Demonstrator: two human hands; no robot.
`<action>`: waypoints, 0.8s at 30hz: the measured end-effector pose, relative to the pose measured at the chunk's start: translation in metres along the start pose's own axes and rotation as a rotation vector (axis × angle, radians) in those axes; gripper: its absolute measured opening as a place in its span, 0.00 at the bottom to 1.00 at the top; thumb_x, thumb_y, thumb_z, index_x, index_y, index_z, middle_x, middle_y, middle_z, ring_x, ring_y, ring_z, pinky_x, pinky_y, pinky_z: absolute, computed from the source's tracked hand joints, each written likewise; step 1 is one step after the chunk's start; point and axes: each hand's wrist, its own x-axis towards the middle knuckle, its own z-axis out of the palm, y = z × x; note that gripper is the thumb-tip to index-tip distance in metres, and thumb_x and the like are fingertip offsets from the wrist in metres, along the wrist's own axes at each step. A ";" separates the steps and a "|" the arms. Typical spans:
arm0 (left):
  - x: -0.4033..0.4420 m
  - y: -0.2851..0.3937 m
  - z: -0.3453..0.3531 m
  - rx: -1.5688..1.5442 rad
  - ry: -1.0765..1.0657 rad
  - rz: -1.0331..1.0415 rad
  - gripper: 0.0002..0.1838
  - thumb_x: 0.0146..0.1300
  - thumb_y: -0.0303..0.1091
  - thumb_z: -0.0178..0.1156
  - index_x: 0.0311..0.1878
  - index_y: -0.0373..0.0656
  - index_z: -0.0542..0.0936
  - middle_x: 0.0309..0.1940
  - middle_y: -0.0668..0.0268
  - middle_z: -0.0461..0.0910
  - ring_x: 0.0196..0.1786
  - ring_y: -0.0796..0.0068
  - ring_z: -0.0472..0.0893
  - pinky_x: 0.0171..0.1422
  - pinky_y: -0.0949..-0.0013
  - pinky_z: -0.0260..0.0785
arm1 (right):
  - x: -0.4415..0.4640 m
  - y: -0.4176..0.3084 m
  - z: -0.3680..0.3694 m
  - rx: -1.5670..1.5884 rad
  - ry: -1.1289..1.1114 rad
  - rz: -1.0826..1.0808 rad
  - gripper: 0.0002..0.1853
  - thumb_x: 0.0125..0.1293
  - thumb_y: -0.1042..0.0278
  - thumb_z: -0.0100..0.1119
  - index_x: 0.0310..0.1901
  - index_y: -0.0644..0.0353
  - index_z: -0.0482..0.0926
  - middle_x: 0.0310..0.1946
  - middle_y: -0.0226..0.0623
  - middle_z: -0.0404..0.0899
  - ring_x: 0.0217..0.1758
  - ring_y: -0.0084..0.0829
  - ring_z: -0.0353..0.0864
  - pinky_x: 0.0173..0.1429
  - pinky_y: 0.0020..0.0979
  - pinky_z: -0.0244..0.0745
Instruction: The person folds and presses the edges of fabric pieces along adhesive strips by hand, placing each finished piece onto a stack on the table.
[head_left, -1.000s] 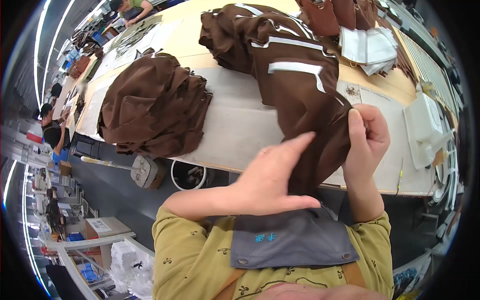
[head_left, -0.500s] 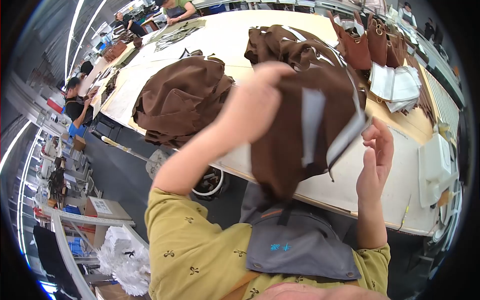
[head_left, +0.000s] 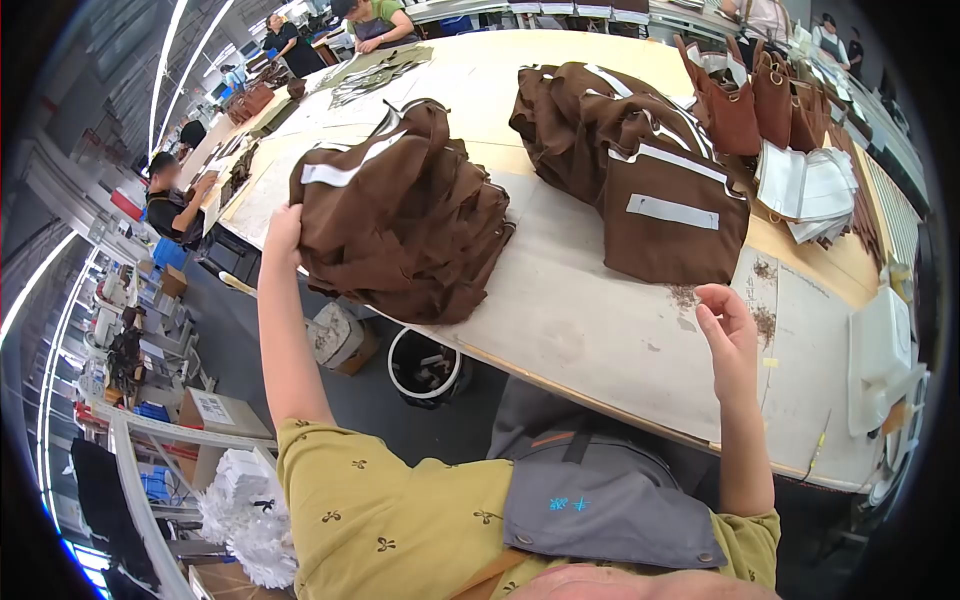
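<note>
Here I see the left hand (head_left: 285, 236) touching the rumpled dark-brown cloth heap (head_left: 410, 220) on the long pale table (head_left: 560, 290); with its fingers partly hidden, I cannot tell its grip. Right of this heap, the right hand (head_left: 733, 335), thumb and fingers apart, is near the white-striped brown cloth stack (head_left: 635, 180).

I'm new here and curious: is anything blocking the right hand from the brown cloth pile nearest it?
Nothing visible stands between the right hand and that brown cloth pile; only small brown scraps lie on the tabletop there.
</note>
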 end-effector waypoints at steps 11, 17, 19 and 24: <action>-0.124 0.023 0.058 0.642 0.617 0.943 0.21 0.73 0.32 0.56 0.66 0.35 0.74 0.64 0.52 0.74 0.66 0.54 0.72 0.70 0.57 0.61 | 0.079 0.074 -0.037 -0.316 0.182 -0.085 0.15 0.64 0.66 0.67 0.51 0.59 0.80 0.39 0.30 0.79 0.39 0.21 0.76 0.45 0.26 0.74; -0.246 -0.048 0.175 0.652 -0.071 1.335 0.16 0.58 0.17 0.61 0.49 0.40 0.82 0.45 0.59 0.82 0.50 0.56 0.80 0.59 0.56 0.69 | 0.176 0.162 -0.086 -0.696 0.649 -0.131 0.32 0.60 0.56 0.70 0.62 0.62 0.73 0.51 0.45 0.81 0.54 0.40 0.81 0.60 0.40 0.74; -0.274 -0.064 0.211 0.502 -0.310 1.165 0.17 0.54 0.20 0.64 0.49 0.43 0.83 0.47 0.61 0.82 0.49 0.57 0.81 0.55 0.57 0.71 | 0.195 0.179 -0.099 -0.656 0.647 0.161 0.38 0.59 0.53 0.70 0.67 0.63 0.69 0.60 0.53 0.77 0.62 0.48 0.77 0.66 0.44 0.70; -0.308 -0.072 0.239 0.301 -0.610 0.954 0.15 0.56 0.20 0.65 0.49 0.42 0.84 0.48 0.60 0.82 0.45 0.59 0.82 0.50 0.62 0.74 | 0.174 0.138 -0.075 -0.257 0.400 0.042 0.16 0.66 0.64 0.64 0.48 0.69 0.82 0.37 0.37 0.86 0.36 0.23 0.81 0.44 0.28 0.75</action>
